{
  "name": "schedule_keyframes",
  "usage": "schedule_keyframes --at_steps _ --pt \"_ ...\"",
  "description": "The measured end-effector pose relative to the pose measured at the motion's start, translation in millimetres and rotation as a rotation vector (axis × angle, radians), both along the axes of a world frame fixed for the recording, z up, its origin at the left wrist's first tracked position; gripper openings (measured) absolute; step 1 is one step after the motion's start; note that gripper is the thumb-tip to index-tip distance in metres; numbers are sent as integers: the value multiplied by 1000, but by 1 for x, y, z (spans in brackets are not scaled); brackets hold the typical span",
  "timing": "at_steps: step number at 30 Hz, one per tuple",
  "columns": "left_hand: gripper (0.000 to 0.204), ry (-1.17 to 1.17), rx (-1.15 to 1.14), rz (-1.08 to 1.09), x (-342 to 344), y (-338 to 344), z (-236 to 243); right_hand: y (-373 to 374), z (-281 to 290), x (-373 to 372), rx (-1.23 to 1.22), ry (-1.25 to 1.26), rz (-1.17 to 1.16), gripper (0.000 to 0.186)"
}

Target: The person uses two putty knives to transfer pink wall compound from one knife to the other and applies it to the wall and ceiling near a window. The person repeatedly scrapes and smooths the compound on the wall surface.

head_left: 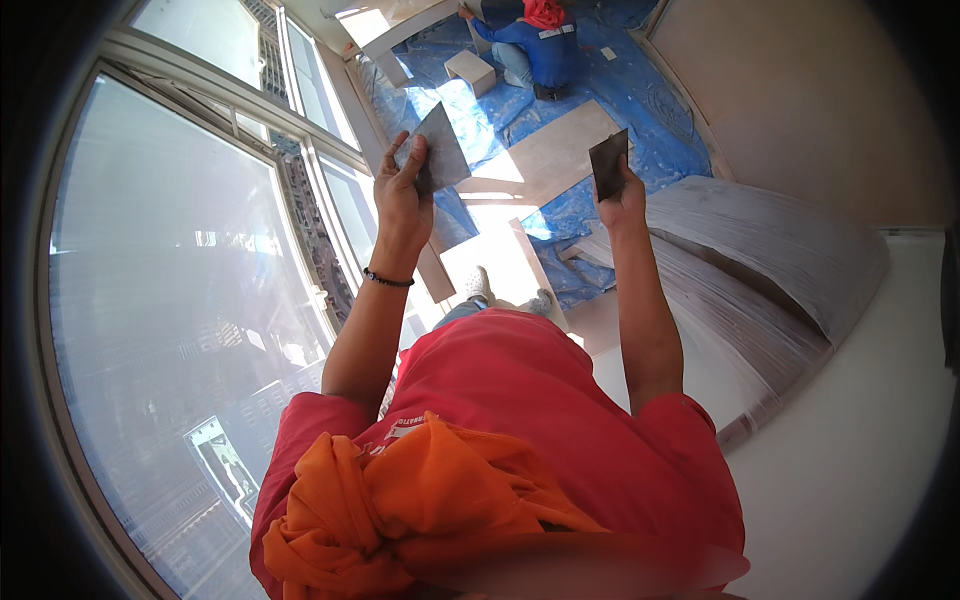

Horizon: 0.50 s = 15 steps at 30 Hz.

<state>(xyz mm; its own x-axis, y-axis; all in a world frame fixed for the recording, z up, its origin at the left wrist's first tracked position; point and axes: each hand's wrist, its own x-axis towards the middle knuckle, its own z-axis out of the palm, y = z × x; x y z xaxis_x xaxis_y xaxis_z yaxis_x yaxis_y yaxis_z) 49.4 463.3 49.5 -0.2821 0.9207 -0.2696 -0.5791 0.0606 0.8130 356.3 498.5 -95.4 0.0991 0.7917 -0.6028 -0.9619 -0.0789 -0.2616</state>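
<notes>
My left hand (pixel 406 190) is raised ahead of me and grips a thin grey square plate (pixel 445 150), which looks like a filling blade. Its thumb presses on the face of the plate, and some fingers show past the left edge. My right hand (pixel 625 205), held out at about the same height, is closed on a smaller dark rectangular plate (pixel 607 163), also like a filling blade. The two plates are well apart and touch nothing else. Whether there is filler on either one, I cannot tell.
Large framed windows (pixel 180 230) line my left side. Plastic-wrapped panels (pixel 760 270) lie at right. Ahead, blue sheeting (pixel 560 140) covers the floor, with flat boards (pixel 560 150) and a box-shaped piece (pixel 470 72) on it. A co-worker in blue (pixel 548 50) crouches at the back.
</notes>
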Motion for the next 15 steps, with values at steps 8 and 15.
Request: schedule_keyframes --at_steps 8,15 --pt "29 1090 997 -271 103 -37 -8 -79 17 15 296 562 309 62" --pt "39 1308 1070 -612 170 -7 -21 -117 34 5 355 425 384 45"
